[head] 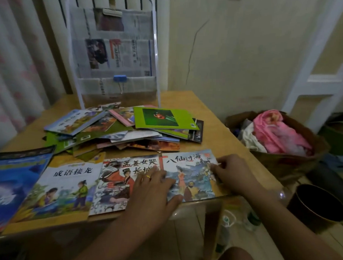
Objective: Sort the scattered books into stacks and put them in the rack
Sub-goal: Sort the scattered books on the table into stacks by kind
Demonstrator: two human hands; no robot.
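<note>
The seascape book (rightmost in the front row) is lain flat on the table, pressed by the left hand with straight fingers. Its right edge is pinched by the right hand. The scattered pile is left behind, before the rack.

Table: yellowish wood-tone surface; rack: white frame, pockets lined with grey-and-white printed newspaper, one blue clip at its lower pocket. Front row of books, from the left: a blue cover with white clouding, a white-and-yellow cover with black characters and a green-toned illustration, a red, black and white illustrated cover, and a blue-grey sea-scene cover with black characters. Topmost in the pile, a lime-green book bearing a dark green panel with a red insect; beside the table, a brown basket holds pink checked and white cloth, and the curtain is white with pink blotches.
</note>
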